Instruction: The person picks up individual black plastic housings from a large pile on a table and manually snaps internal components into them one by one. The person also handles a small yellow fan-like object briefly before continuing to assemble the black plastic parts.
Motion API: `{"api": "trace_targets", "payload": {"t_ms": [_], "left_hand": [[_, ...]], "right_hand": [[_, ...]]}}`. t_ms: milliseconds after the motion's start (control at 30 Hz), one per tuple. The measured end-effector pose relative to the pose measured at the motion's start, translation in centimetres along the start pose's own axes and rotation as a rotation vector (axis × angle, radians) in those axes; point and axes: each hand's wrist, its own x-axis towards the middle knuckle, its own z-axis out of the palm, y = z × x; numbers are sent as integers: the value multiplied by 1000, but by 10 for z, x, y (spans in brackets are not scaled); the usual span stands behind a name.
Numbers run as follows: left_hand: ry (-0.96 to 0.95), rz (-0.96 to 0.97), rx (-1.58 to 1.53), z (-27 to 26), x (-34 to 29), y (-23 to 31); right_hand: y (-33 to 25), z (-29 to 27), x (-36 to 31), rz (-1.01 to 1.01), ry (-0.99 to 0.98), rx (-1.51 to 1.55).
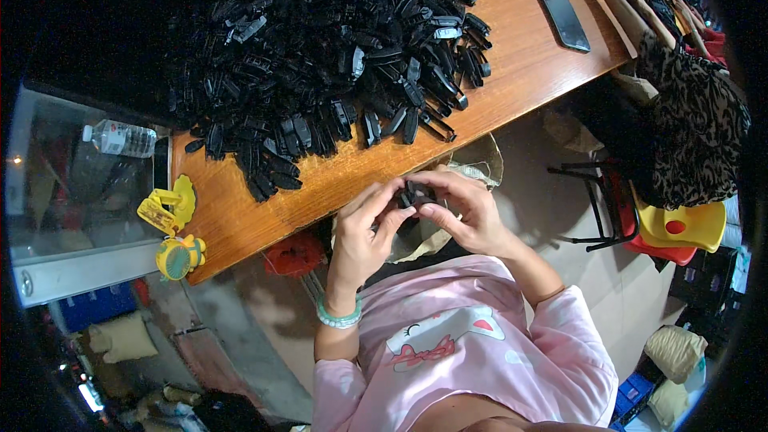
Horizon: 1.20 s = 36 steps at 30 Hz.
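A small black plastic part is held between my two hands, just off the near edge of the wooden table. My left hand pinches its left side with fingers and thumb. From the other side, my right hand closes its thumb and fingers on the same part. My fingers cover much of it, so its exact kind cannot be made out. Beyond my hands, a large heap of similar black plastic pieces covers the left and middle of the table.
A dark phone lies at the table's far right. At the left corner stands a yellow toy-like fan, near a plastic bottle. Another person works at the right, beside a yellow stool. An open bag sits below the table edge.
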Motion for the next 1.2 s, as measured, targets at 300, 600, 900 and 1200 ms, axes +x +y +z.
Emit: {"api": "trace_targets", "payload": {"t_ms": [300,600,900,1200], "left_hand": [[8,92,138,-1,-6,5],[-19,254,248,11,0,-1],[-293,-130,230,28,13,16],[-86,-297,324,107,33,35]], "right_hand": [[2,1,-3,-173,-93,-350],[15,-4,-14,-277,-156,-598],[31,-31,-44,-213,-75,-303],[58,-11,-59,-195,481,-451]]}}
